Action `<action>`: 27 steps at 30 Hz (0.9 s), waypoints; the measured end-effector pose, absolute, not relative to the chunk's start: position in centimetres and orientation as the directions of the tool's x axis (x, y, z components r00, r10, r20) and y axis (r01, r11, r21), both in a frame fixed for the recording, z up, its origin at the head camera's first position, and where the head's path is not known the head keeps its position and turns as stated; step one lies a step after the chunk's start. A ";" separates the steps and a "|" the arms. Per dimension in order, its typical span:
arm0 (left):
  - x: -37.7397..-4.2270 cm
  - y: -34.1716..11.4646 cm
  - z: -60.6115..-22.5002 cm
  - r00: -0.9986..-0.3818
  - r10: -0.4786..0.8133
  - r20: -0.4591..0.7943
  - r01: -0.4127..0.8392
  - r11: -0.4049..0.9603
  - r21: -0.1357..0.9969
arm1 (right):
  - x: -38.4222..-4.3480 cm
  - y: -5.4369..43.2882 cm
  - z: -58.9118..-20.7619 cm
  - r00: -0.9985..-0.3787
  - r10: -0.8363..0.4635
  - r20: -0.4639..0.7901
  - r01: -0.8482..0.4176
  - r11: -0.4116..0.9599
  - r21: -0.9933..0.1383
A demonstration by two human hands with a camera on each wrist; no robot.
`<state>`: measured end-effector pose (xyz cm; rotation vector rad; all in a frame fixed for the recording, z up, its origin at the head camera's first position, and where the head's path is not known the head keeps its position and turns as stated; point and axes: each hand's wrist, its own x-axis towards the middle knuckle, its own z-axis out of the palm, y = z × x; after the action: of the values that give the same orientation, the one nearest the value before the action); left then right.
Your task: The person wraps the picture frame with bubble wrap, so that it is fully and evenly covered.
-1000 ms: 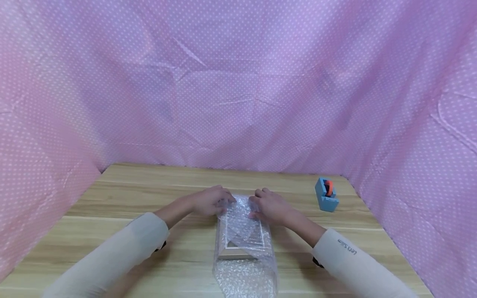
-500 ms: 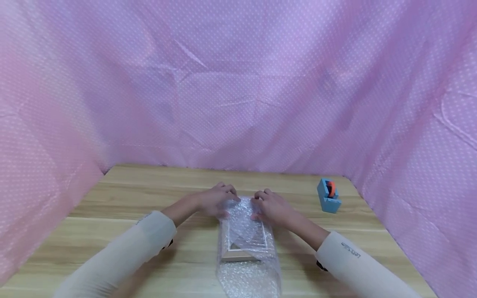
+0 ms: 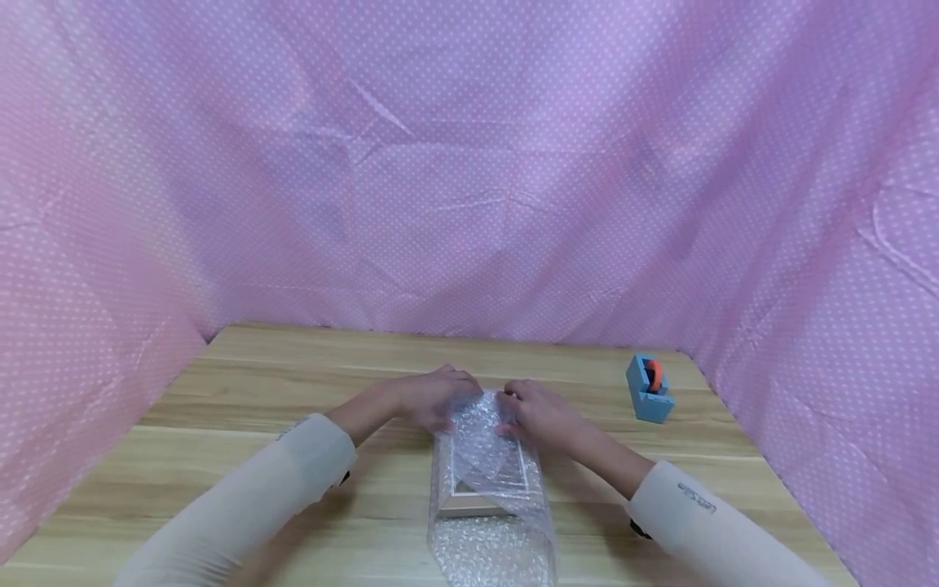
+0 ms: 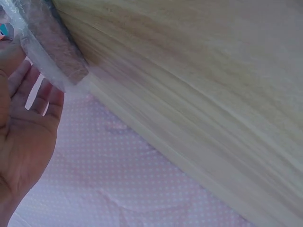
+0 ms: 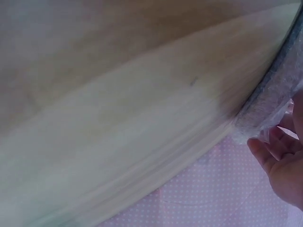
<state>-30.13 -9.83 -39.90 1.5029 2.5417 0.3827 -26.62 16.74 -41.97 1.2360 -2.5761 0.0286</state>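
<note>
A picture frame (image 3: 469, 505) with a light wooden edge and a white inner border lies in clear bubble wrap (image 3: 487, 542). The wrap is folded over its far part, and the near end of the frame shows. My left hand (image 3: 434, 398) pinches the wrap at the far left corner; in the left wrist view, thumb and fingers of the left hand (image 4: 28, 137) meet the wrapped edge (image 4: 52, 52). At the far right corner my right hand (image 3: 541, 417) holds the wrap with bent fingers. The right wrist view has that right hand (image 5: 284, 165) at the wrapped end (image 5: 270, 104).
A blue tape dispenser (image 3: 649, 399) with an orange roll stands at the right rear of the wooden table (image 3: 293, 456). Pink dotted cloth (image 3: 469, 204) hangs behind the table and along both sides. Loose bubble wrap trails toward the front edge.
The left hand has shifted slightly right along the far end of the wrap, closer to the right hand. The right hand keeps its place on the wrap. The whole view has shifted slightly.
</note>
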 end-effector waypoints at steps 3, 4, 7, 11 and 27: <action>-30.1 -9.6 -39.8 -0.458 0.889 -0.023 0.853 0.447 0.270 | -26.5 17.0 -42.2 -0.581 -0.769 0.267 -0.775 0.623 0.109; -30.1 -9.6 -39.8 -0.456 0.889 -0.031 0.855 0.448 0.261 | -26.5 17.1 -42.3 -0.577 -0.770 0.271 -0.777 0.620 0.109; -30.1 -9.3 -39.7 -0.459 0.887 -0.050 0.855 0.456 0.248 | -26.4 17.3 -42.3 -0.568 -0.776 0.275 -0.787 0.610 0.095; -30.1 -9.2 -39.6 -0.463 0.882 -0.084 0.852 0.470 0.231 | -26.2 17.9 -41.9 -0.529 -0.813 0.242 -0.818 0.565 0.107; -29.9 -8.4 -38.9 -0.497 0.852 -0.166 0.840 0.520 0.157 | -20.1 21.9 -41.1 -0.187 -0.978 0.093 -0.918 0.208 0.339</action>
<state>-29.87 -8.42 -38.93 1.4358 2.5385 0.0808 -20.07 21.90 -41.09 1.7878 -2.1989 -0.2989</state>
